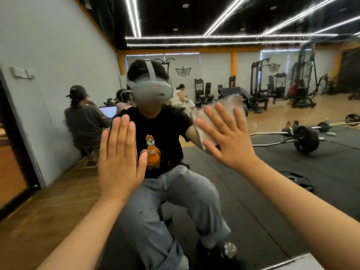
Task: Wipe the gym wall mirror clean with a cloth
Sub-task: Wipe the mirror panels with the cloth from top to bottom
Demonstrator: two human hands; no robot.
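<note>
Grey-brown cloth (229,106): pressed flat on the mirror (272,172), near the middle of the glass and well above the bottom edge that shows at the lower right. Its upper part sticks out past the fingertips.
Right hand (228,137): fingers straight and spread wide, palm pushing the cloth onto the glass, not curled round it.
Left hand (120,152): bare, fingers straight and close together, laid flat on the glass. It sits left of the cloth hand and apart from it, probably as a brace.
Step in hand: the wiping itself, judging by the cloth loaded against the glass.
Glass: hazy streaks show toward the top right, so much likely remains to do.
Next move: hold even palm pressure and slide the cloth in overlapping passes toward those streaks. The patch under the bare palm will probably need a pass too.
</note>
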